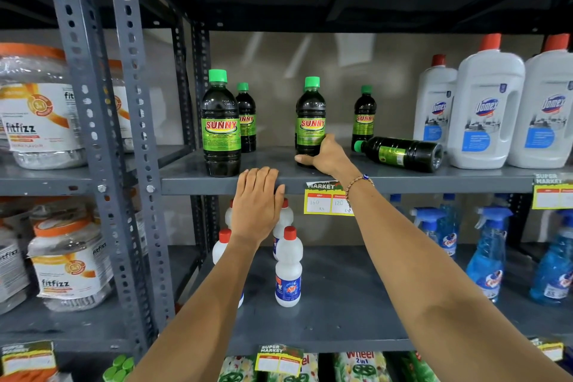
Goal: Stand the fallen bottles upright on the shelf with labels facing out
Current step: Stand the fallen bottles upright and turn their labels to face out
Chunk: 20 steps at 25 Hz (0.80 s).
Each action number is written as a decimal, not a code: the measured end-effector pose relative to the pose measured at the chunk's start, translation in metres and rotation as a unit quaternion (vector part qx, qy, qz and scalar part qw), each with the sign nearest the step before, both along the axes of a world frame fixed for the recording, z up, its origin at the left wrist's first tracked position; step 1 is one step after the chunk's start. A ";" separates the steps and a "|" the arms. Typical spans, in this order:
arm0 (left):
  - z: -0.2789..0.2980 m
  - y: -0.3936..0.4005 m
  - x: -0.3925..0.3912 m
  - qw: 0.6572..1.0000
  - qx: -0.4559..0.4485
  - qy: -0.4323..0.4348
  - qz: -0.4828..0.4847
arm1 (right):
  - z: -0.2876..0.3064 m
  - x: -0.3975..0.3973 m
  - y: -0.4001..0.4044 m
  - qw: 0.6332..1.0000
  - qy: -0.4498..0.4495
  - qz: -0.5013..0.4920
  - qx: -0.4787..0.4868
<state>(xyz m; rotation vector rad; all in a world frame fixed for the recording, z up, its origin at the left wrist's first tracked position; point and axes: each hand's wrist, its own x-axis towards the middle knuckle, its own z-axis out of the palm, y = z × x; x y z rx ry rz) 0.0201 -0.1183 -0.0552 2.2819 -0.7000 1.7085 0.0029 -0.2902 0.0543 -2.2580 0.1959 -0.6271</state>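
The right hand (327, 156) is wrapping around the lower part of an upright dark bottle (310, 121) near the middle of the grey shelf (387, 178), fingers curled behind it and the thumb lying across its base in front, so the hand is closing on the bottle. A beaded bracelet (358, 181) is sitting on that wrist. The bottle's green cap is pointing up and its green and yellow label is facing outward.

The left hand (257, 205) is lying flat and open, holding nothing, with its fingertips resting on the front edge of the shelf just to the right of another upright dark bottle (220, 124), which is standing close to the front edge toward the left end, label facing out. A third dark bottle (246, 118) is standing right behind that one, nearer the back edge, and a fourth (364, 116) is standing toward the back, right of the held one.

One dark bottle (400, 153) is lying on its side right of the held bottle, its green cap pointing left and its base pointing right, close to the big white jugs (483, 108) that are filling the right end of the shelf.

A yellow price tag (325, 200) is hanging from the shelf's front edge between the two forearms. On the shelf below, small white bottles (288, 270) with red caps are standing.
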 end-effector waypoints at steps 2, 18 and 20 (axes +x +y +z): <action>0.001 -0.002 -0.001 1.000 -0.001 0.004 0.000 | 0.001 0.000 -0.001 1.000 -0.003 -0.005 -0.001; 0.095 -0.035 -0.009 0.940 -0.095 0.307 -0.113 | 0.011 -0.015 -0.034 0.989 0.007 0.053 0.138; 0.116 -0.046 0.003 0.832 -0.160 0.496 -0.190 | 0.014 -0.013 -0.035 0.988 0.019 0.067 0.136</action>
